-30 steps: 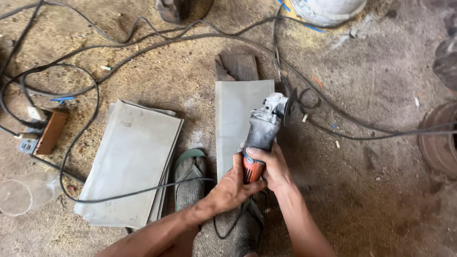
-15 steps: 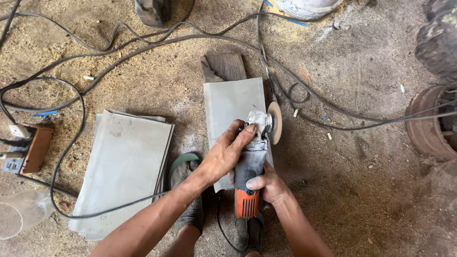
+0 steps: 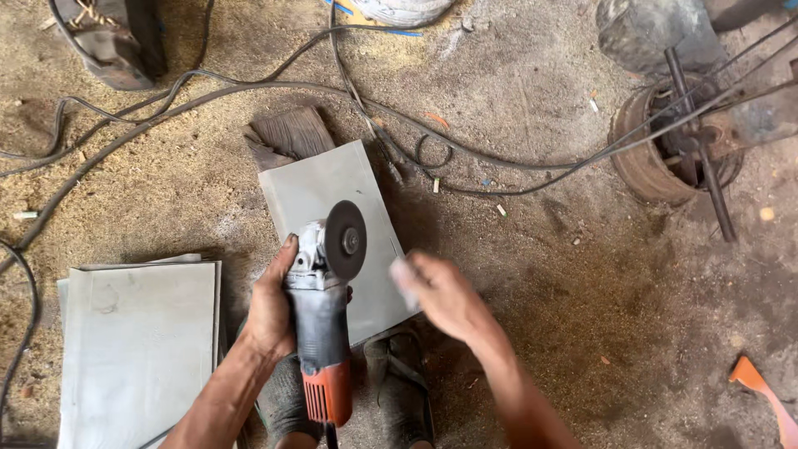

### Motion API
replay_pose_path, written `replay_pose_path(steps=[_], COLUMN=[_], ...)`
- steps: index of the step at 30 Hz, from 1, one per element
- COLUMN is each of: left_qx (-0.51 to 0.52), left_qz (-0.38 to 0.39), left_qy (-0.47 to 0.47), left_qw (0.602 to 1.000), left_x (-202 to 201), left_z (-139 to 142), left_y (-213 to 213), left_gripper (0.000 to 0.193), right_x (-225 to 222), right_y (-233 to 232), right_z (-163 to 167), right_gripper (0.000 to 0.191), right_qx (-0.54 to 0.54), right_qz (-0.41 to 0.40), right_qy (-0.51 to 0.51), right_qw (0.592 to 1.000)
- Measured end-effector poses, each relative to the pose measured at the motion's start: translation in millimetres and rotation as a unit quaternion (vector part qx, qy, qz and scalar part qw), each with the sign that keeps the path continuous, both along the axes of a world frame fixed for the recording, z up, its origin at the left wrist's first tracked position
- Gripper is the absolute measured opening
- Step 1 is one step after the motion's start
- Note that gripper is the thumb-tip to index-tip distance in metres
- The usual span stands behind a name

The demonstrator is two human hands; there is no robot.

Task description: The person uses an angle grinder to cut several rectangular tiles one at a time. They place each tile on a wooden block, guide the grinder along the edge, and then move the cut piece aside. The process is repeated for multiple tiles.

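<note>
Left hand (image 3: 270, 312) wraps the angle grinder (image 3: 320, 320) body, disc (image 3: 345, 239) turned up at 12 o'clock over the grey metal sheet (image 3: 332, 195), apparently for access; right hand (image 3: 445, 295), blurred at 3 o'clock, pinches something pale, unidentifiable.

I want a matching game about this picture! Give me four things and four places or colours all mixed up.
Things:
1. angle grinder
2. right hand
3. stack of grey sheets
4. rusty round drum

Places or states:
A. at the upper right, on the dirt
B. held in the left hand, disc up
C. blurred, beside the disc
D. lying flat at the lower left

Pairs: 1-B, 2-C, 3-D, 4-A
</note>
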State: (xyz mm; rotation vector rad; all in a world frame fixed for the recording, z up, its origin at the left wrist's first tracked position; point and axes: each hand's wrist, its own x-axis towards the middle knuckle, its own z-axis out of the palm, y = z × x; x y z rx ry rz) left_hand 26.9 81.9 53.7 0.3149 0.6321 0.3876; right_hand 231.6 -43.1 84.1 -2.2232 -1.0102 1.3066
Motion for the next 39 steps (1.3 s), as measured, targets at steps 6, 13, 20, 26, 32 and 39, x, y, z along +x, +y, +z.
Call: replay_pose_path(steps=[6, 13, 20, 26, 32, 39], left_qx=[-0.018, -0.038, -0.004, 0.008, -0.043, -0.049], left_qz=[-0.018, -0.012, -0.005, -0.007, -0.001, -0.008], left_qy=[-0.004, -0.047, -0.001, -0.016, -0.027, -0.037], left_qw=[1.000, 0.998, 1.000, 1.000, 0.999, 0.998], left_x=[5, 12, 11, 11, 12, 6], left_z=[1, -1, -3, 1, 0, 3], left_y=[-6, 0, -2, -1, 3, 7], left_gripper=[0.059, 0.058, 0.056, 0.057, 0.058, 0.059], right_x=[-19, -38, -49, -54, -53, -47], right_y=[24, 41, 50, 56, 61, 64], right_z=[23, 19, 26, 36, 31, 26], right_gripper=[0.049, 0.046, 0.046, 0.044, 0.045, 0.046], right_qx=[0.205, 0.270, 0.298, 0.277, 0.282, 0.317], right_qz=[-0.014, 0.051, 0.067, 0.063, 0.083, 0.137], right_qy=[-0.190, -0.274, -0.356, -0.401, -0.439, -0.457], right_qw=[0.960, 0.921, 0.883, 0.871, 0.849, 0.820])
